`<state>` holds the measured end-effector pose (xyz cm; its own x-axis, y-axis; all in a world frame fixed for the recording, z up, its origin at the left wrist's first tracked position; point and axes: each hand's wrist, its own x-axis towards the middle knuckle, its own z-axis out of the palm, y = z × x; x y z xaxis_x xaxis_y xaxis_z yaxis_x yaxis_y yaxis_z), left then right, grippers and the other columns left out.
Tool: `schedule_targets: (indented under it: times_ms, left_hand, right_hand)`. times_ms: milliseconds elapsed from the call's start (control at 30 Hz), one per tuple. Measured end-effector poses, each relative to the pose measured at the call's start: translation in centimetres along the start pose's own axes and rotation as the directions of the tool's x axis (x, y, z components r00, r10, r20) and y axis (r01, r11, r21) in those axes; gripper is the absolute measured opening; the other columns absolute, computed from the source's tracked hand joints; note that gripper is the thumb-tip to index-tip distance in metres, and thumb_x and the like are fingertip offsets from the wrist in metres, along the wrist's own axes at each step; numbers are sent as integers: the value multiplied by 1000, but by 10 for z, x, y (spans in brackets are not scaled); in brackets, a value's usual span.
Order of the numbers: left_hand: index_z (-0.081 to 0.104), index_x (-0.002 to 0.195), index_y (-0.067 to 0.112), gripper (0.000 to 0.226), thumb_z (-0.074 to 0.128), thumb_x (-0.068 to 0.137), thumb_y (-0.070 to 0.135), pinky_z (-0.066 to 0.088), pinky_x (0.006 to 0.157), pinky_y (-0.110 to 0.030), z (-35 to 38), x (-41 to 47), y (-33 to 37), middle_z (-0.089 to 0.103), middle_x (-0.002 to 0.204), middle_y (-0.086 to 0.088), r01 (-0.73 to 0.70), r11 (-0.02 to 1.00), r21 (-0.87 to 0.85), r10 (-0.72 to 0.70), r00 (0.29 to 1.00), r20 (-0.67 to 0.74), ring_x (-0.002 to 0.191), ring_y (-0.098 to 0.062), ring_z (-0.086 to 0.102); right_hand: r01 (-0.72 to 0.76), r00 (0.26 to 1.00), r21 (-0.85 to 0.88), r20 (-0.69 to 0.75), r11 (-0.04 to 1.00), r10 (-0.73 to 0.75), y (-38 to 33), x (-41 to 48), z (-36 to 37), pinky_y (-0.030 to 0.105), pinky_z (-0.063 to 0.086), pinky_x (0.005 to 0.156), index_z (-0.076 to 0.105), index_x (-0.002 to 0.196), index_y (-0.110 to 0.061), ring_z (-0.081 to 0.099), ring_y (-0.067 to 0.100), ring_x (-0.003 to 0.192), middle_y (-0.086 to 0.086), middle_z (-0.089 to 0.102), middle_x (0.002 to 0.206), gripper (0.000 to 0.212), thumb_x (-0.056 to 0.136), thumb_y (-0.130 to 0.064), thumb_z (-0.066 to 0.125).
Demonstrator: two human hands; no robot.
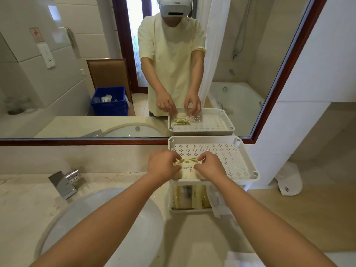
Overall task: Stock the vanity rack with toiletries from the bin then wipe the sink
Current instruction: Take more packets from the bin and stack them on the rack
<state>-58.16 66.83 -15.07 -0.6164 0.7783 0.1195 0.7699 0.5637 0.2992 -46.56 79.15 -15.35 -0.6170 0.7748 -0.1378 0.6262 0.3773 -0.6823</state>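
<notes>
A white two-tier vanity rack [248,160] stands on the counter against the mirror, right of the sink [107,218]. A stack of cream toiletry packets [187,169] with green stripes lies at the front left of its perforated top shelf. My left hand [162,165] pinches the stack's left edge and my right hand [211,166] pinches its right edge. The lower shelf holds more cream packets [192,197] standing upright. The blue bin [108,101] with a few items inside appears only as a reflection in the mirror, on the floor behind me.
A chrome faucet [64,182] sits at the back left of the sink. A clear wrapped item [218,203] leans out of the rack's lower shelf. A white cloth [240,260] lies at the counter's near edge. White slippers [289,180] lie on the floor to the right.
</notes>
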Motion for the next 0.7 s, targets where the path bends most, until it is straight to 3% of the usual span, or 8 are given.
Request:
schedule_targets:
  times_ms: [67,167,267,367,500,633,700]
  left_hand:
    - [65,110,37,26,66,85,39,53,79,-35,-3,-8,0,66,100,15,58,980,-192,-58,998,4,87,-6,63]
    - [64,104,35,18,67,86,35,58,69,-37,-4,-22,-1,67,90,14,155,829,-538,-170,985,23,63,-5,68]
    - [64,108,28,21,68,87,28,59,71,-37,-6,-39,-3,68,89,8,153,679,-718,-191,981,28,68,-8,70]
    - [63,110,25,24,69,87,24,54,64,-23,-9,-59,-5,69,93,3,135,580,-804,-212,977,11,78,-8,68]
    - [62,110,25,27,70,85,22,48,65,-21,-6,-92,-16,66,95,5,162,520,-839,-247,968,34,82,-10,61]
    - [61,110,28,29,71,84,26,54,76,-32,-1,-127,-34,65,96,6,205,485,-850,-319,947,46,87,-14,62]
    - [60,111,28,29,70,85,26,53,76,-31,0,-145,-42,65,98,6,234,465,-854,-367,929,55,86,-13,61]
  right_hand:
    - [27,999,143,-29,989,-23,-2,-9,-2,31,50,79,58,104,-22,58,15,92,-2,59,106,24,82,-18,67]
    - [35,999,424,-48,905,-16,-9,-30,-2,29,51,75,60,108,-20,61,14,93,-1,62,106,24,86,-13,63]
    - [24,999,550,-48,835,3,-15,-53,2,39,56,86,60,109,-23,62,14,96,0,63,105,26,86,-10,61]
    - [15,1000,573,-25,819,-1,-16,-76,10,40,56,88,59,111,-23,63,15,98,1,63,108,27,87,-12,62]
    - [23,1000,534,-21,845,-14,-14,-106,24,23,53,73,56,117,-22,59,10,95,-3,59,109,32,88,-12,62]
    - [21,999,506,29,862,-41,-14,-128,42,38,53,93,57,115,-25,60,15,103,-6,59,107,34,85,-12,65]
    - [18,996,492,70,870,-60,-17,-136,50,38,53,92,56,116,-22,59,16,105,-4,59,108,34,85,-11,65]
